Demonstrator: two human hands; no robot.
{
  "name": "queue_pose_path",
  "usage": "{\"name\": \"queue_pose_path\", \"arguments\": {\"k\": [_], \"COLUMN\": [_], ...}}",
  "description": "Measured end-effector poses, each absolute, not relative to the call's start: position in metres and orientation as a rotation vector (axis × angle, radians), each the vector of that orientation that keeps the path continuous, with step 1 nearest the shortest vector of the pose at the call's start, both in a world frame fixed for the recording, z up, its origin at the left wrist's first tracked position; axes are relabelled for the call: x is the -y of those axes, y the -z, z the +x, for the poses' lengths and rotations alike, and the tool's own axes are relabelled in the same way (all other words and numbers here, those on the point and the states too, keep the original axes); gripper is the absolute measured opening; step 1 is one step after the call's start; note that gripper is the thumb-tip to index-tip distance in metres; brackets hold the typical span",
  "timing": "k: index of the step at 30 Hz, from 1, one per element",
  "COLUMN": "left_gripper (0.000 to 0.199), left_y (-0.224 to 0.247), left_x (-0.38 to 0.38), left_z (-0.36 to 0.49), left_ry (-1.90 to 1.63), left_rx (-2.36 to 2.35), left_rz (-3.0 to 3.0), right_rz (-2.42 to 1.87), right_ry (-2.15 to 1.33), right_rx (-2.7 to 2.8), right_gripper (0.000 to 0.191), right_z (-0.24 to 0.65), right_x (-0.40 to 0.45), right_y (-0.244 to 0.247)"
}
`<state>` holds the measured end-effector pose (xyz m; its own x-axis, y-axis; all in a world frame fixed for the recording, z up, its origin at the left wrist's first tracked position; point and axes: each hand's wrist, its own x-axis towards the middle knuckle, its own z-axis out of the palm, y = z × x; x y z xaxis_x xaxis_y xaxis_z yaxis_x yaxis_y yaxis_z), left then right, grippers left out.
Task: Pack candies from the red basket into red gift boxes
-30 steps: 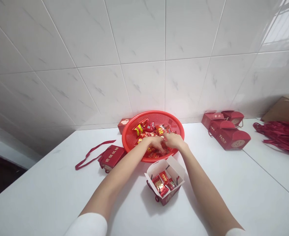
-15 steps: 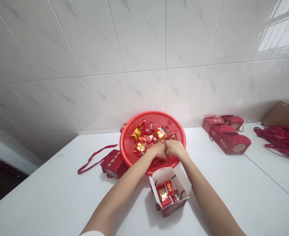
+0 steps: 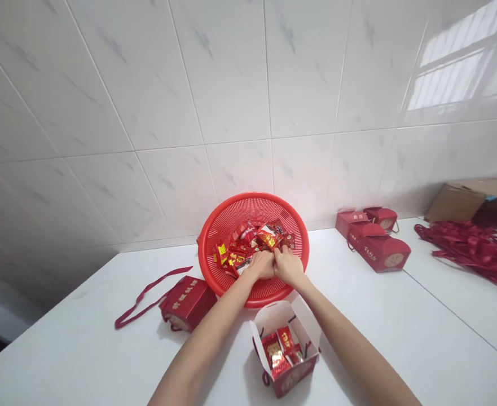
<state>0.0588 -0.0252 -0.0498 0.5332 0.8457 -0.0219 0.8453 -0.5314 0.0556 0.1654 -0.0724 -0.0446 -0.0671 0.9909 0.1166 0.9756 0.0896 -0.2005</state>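
Both hands reach into a round red plastic basket [image 3: 211,219] that holds wrapped red and gold candies [image 3: 269,235]. My left hand [image 3: 262,265] is low among the candies, its fingers bent and their tips hidden. Right beside it, my right hand [image 3: 287,265] has curled fingers on the candies; what lies under them is too hidden to tell. An open red box [image 3: 294,379] with white inner flaps stands in front of the basket, between my forearms, with several wrapped candies [image 3: 277,352] inside.
A closed red box [image 3: 193,299] with a ribbon loop [image 3: 142,299] lies left of the basket. Several closed red boxes [image 3: 375,251] stand at the right near the tiled wall. Farther right are a pile of dark red ribbons [image 3: 472,248] and a cardboard box [image 3: 455,202].
The view has shifted slightly to the right. Both hands remain in the basket, a little farther from its front rim, and the candies have shifted around them.
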Motion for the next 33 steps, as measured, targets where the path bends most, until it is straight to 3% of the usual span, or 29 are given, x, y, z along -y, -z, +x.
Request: {"name": "queue_pose_path", "arguments": {"k": [11, 24, 29, 33], "left_gripper": [0.025, 0.026, 0.023, 0.026], "left_y": [0.046, 0.050, 0.041, 0.041], "left_x": [-0.015, 0.011, 0.016, 0.013], "left_z": [0.049, 0.056, 0.045, 0.030], "left_ry": [-0.029, -0.132, -0.354, -0.873], "left_rx": [-1.333, -1.426, -1.333, -1.311], "left_rz": [2.668, 2.554, 2.505, 2.154], "right_rz": [-1.986, -1.844, -1.651, -1.533], "right_ry": [-0.211, -0.343, -0.379, -0.427], "right_rx": [1.996, 1.724, 1.618, 1.516], "right_gripper": [0.034, 0.034, 0.032, 0.034], "right_z": [0.156, 0.164, 0.171, 0.174], "right_x": [0.038, 0.044, 0.044, 0.042], "right_y": [0.050, 0.075, 0.070, 0.066]}}
